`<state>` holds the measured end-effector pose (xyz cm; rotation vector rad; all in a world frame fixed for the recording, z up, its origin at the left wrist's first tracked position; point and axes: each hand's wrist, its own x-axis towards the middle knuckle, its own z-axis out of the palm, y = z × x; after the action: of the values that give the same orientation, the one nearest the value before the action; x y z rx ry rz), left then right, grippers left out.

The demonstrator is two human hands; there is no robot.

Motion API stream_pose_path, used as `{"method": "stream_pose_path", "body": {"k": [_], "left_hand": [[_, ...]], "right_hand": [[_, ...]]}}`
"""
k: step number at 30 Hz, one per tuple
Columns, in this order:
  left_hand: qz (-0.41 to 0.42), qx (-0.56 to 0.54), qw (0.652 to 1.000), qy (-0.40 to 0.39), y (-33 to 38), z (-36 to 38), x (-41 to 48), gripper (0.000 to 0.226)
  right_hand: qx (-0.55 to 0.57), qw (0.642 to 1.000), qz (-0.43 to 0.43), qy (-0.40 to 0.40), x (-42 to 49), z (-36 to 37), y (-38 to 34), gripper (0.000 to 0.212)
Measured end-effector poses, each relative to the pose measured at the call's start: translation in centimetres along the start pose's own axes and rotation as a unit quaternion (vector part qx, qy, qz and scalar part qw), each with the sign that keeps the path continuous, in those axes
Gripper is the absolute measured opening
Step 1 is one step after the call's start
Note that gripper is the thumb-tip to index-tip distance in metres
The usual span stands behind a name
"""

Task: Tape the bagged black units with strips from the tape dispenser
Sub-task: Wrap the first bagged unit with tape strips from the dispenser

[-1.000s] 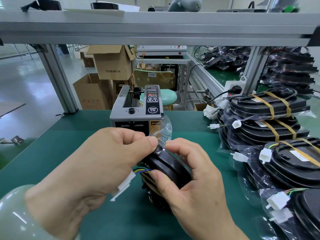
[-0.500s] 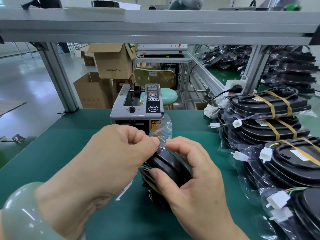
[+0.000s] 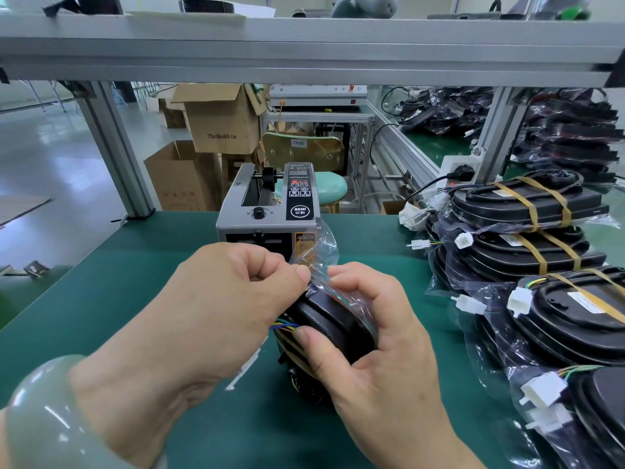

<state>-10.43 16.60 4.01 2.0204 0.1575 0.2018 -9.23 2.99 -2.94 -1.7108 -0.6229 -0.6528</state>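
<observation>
Unit (image 3: 333, 321): black, in a clear bag, held on edge just above the desk (image 3: 101, 282), right in front of the dispenser (image 3: 270, 211). Judged: kept near the outlet so a strip is a short reach away.

Left hand (image 3: 216, 309): fingers (image 3: 297, 275) curled, thumb and forefinger pinching the loose bag mouth (image 3: 318, 255) at the unit's top edge.

Right hand (image 3: 382, 353): curled round the unit, thumb pressed on the near face beside the coloured wires (image 3: 282, 324), other fingers over the far side on the film.

Judged: film is being gathered and folded flat against the body so tape can hold it shut. No strip seen in either hand; cannot tell whether one waits at the slot.

Stack (image 3: 527, 214), right side of desk: bagged units, each crossed by two tan strips, white connectors (image 3: 463, 240) left outside. Probably finished pieces, set apart from the working spot.

Writing:
- Dispenser round button: "SEMI" over two Chinese characters.
- Dispenser orange label: "CAUTION", seen through the film.
- Dispenser red display digits: too small to read.
- Box (image 3: 221, 126) behind the desk: "75x36x40 CM".
</observation>
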Motion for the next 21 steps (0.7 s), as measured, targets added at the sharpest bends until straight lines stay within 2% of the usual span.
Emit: {"method": "stream_pose_path", "body": {"k": [4, 7, 15, 21], "left_hand": [[-0.015, -0.034, 0.999, -0.032, 0.03, -0.07, -0.05, 0.048], [-0.013, -0.028, 0.999, -0.023, -0.06, 0.08, 0.16, 0.049], [0.003, -0.009, 1.000, 0.010, -0.17, 0.42, 0.03, 0.025], [0.006, -0.011, 1.000, 0.009, -0.13, 0.34, -0.06, 0.042]], "right_hand": [[-0.013, 1.000, -0.004, 0.002, -0.03, 0.07, 0.22, 0.039], [-0.015, 1.000, -0.006, 0.005, -0.03, 0.18, 0.36, 0.037], [-0.003, 1.000, -0.010, 0.008, -0.01, 0.22, 0.47, 0.037], [-0.002, 1.000, -0.025, 0.008, -0.03, 0.24, 0.38, 0.032]]}}
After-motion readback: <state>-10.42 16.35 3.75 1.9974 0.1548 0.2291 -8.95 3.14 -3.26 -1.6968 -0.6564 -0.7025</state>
